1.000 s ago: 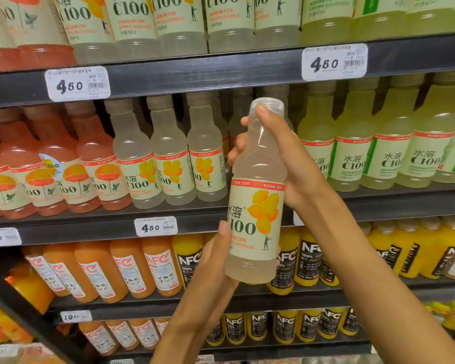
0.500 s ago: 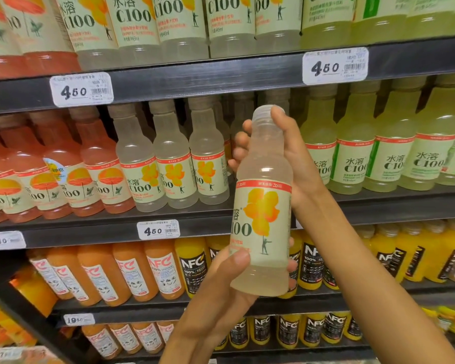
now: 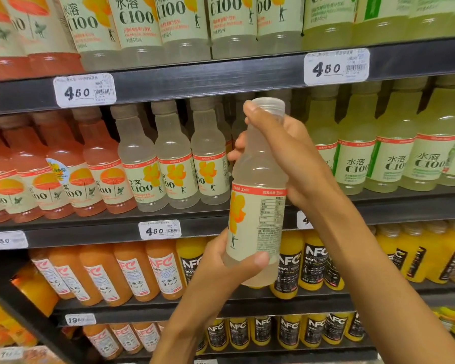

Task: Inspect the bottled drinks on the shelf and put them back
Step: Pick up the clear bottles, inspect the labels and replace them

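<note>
A pale cloudy C100 bottle (image 3: 258,206) with a yellow-flower label stands upright in front of the middle shelf (image 3: 221,222), held in both hands. My right hand (image 3: 292,156) wraps its neck and shoulder just under the clear cap. My left hand (image 3: 229,269) cups its base, thumb across the front. The label's small-print side faces me. On the shelf behind, a gap shows in the row of matching pale bottles (image 3: 174,164).
Pink C100 bottles (image 3: 71,169) fill the shelf's left, greenish ones (image 3: 394,148) its right. Orange and yellow NFC juice bottles (image 3: 310,261) stand one shelf down. More C100 bottles line the top shelf. Price tags (image 3: 159,229) hang on the shelf edges.
The bottle has been turned about its upright axis, so the flower moved left and the printed text side now faces me. My left thumb shifted across the base.
</note>
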Demonstrator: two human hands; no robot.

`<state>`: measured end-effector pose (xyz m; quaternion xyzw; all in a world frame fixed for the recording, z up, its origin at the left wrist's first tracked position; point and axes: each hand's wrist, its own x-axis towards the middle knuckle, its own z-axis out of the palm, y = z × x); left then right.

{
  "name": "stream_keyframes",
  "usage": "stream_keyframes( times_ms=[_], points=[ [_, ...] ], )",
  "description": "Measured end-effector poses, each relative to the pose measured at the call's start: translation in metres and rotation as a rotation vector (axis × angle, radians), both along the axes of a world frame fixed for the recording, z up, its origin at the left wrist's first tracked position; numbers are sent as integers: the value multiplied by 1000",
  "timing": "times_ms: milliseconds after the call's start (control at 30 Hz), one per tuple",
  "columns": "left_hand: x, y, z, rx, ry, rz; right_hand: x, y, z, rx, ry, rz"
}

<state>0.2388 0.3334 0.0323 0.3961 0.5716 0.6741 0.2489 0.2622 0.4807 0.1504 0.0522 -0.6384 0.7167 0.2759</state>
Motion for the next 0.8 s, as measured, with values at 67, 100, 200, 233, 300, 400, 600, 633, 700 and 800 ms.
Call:
stream_keyframes(
  times_ms=[67,100,200,233,300,400,600,633,700,800],
  points=[
    [3,-1,2,72,-103,-77,1,6,4,8,-24,104],
    [4,-2,3,115,-159,-138,2,9,4,-8,-34,178],
    [9,-3,10,197,-282,-306,-1,10,0,-165,-49,397],
    [12,-1,10,199,-323,-346,-3,9,-2,-225,-44,455],
    [15,2,9,191,-389,-403,-5,5,-5,-311,-26,516],
    [9,2,-2,189,-374,-391,-5,4,-5,-321,-9,484],
    [-9,-5,-1,51,-74,-31,4,-3,-4,-26,8,60],
    [-6,-4,0,21,-22,9,4,-7,-3,5,-11,-2],
    [-1,-2,-3,7,-9,23,4,-11,-2,113,-71,-76],
    [9,-4,-3,26,-140,-12,4,-9,0,242,-166,-65]
  ],
)
